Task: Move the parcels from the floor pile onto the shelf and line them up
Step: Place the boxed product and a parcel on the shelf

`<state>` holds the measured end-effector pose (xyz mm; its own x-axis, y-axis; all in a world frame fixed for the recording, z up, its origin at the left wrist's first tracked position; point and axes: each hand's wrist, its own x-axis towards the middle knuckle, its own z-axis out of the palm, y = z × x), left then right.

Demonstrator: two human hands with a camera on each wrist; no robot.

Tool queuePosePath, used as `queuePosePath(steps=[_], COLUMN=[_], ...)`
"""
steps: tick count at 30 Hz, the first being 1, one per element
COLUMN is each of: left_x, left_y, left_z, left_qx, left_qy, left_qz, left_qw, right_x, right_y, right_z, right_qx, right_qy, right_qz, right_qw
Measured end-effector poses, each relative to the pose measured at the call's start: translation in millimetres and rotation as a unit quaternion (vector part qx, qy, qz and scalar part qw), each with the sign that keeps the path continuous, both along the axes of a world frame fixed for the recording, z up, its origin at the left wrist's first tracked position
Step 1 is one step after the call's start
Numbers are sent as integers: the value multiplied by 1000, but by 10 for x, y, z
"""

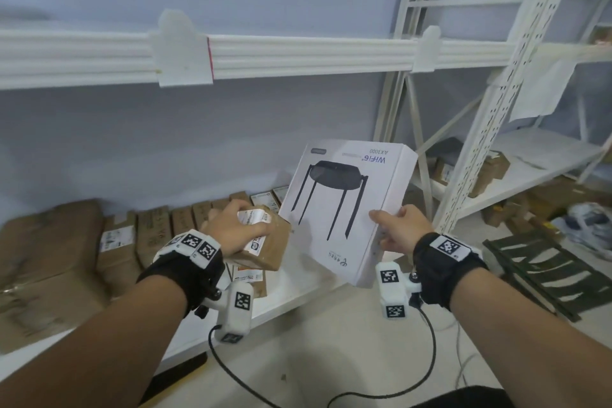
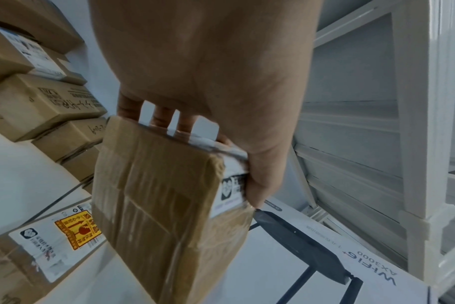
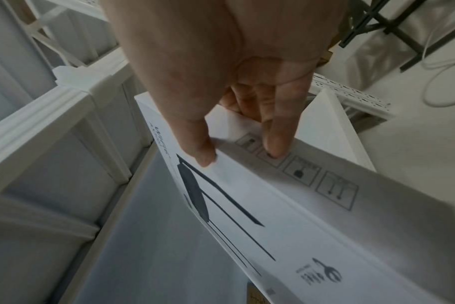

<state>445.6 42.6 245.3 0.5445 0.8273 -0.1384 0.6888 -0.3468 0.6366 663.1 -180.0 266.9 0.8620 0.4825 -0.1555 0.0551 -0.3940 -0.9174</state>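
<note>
Left hand (image 1: 236, 230) clamped on brown parcel (image 1: 265, 242), above white shelf (image 1: 298, 295). Right hand (image 1: 402, 230) pinches white router box (image 1: 344, 209) edge, tilted upright beside it. Parcel row (image 1: 159, 228) lines the shelf.

The scene is lit evenly by soft, cool, diffuse light, and only faint shadows are cast; no glare is seen. In the head view, straight lines of the shelf beam (image 1: 298, 56) are bent by wide-angle distortion, and the cardboard boxes (image 1: 46, 262) toward 9 o'clock are smeared by blur. The right wrist view is rendered dimmer and greyer, the white box (image 3: 286, 216) is softened by motion blur toward 4 o'clock, and the brown parcel (image 2: 164, 205) in the left wrist view is slightly blurred.
</note>
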Motion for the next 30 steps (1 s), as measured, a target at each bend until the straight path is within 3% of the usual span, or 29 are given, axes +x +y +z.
queuePosePath(steps=[10,18,22,25,30], left_x=[195,346,246,187,100], left_y=[45,-38,11,12,-19], left_z=[-286,-247,-161,-142,-139], left_qx=[-22,-57,-28,-14,-28], left_qy=[29,-7,26,39,38], left_qz=[-11,-36,-19,-19,-16], left_qw=[999,998,999,999,999], right_x=[133,341,365,127,286], right_y=[146,-94,-215,-227,-221], right_z=[-126,-307,-229,-40,-313], right_qx=[113,115,109,135,124], right_qy=[129,232,249,254,252], right_qz=[-64,-103,-48,-62,-71], right_qw=[983,961,961,956,957])
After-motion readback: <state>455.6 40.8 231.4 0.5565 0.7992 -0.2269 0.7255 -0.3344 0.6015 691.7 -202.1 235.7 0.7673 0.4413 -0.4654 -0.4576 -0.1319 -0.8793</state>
